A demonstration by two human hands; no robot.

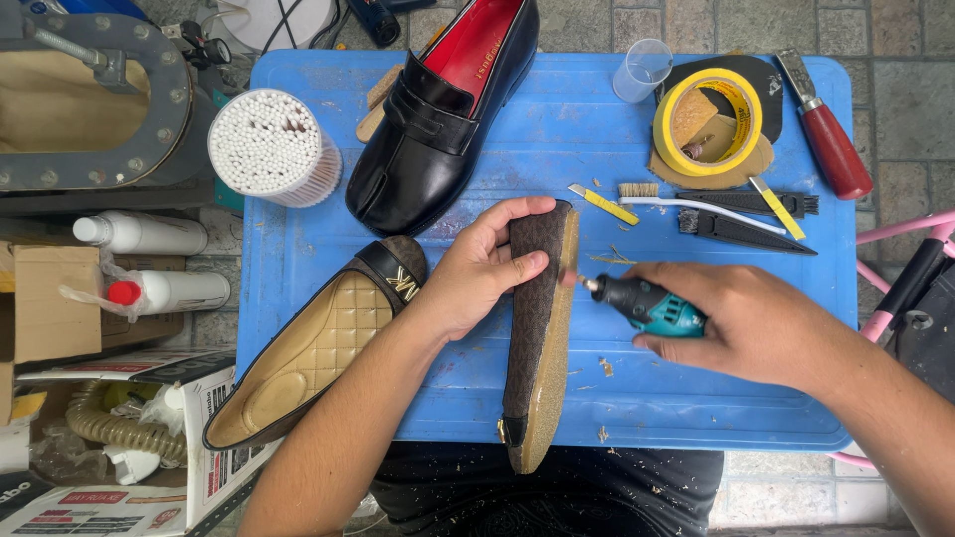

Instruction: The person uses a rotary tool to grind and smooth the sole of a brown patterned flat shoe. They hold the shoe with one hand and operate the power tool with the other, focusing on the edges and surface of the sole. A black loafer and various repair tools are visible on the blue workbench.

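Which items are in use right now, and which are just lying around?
In use: left hand steadying the brown flat shoe on edge; right hand holding the teal rotary tool at its sole.

Lying about: black loafer, yellow tape roll, cotton swab tub, red-handled knife, brushes.
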